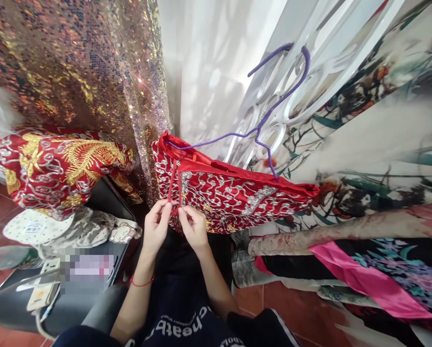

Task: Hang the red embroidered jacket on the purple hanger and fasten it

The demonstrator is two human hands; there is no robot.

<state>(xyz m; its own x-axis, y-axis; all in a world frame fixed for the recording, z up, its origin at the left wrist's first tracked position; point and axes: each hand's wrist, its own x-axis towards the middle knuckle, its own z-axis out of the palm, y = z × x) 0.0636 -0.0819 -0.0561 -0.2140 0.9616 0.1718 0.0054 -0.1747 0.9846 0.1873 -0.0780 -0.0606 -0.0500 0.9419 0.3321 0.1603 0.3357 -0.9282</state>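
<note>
A red garment (230,193) with silver and gold embroidery hangs on a purple hanger (270,111) in the middle of the view. Two thin red straps (173,180) run down its left side. My left hand (156,226) and my right hand (194,226) are side by side just below them, fingers pinched on the strap ends. A red thread bracelet (141,283) circles my left wrist.
A sequinned gold-brown fabric (74,62) hangs at the left, a white curtain (209,67) behind. Another red and gold embroidered cloth (57,164) lies on a dark surface with a power strip (42,289). Printed and pink fabrics (364,279) pile up at the right over red floor tiles.
</note>
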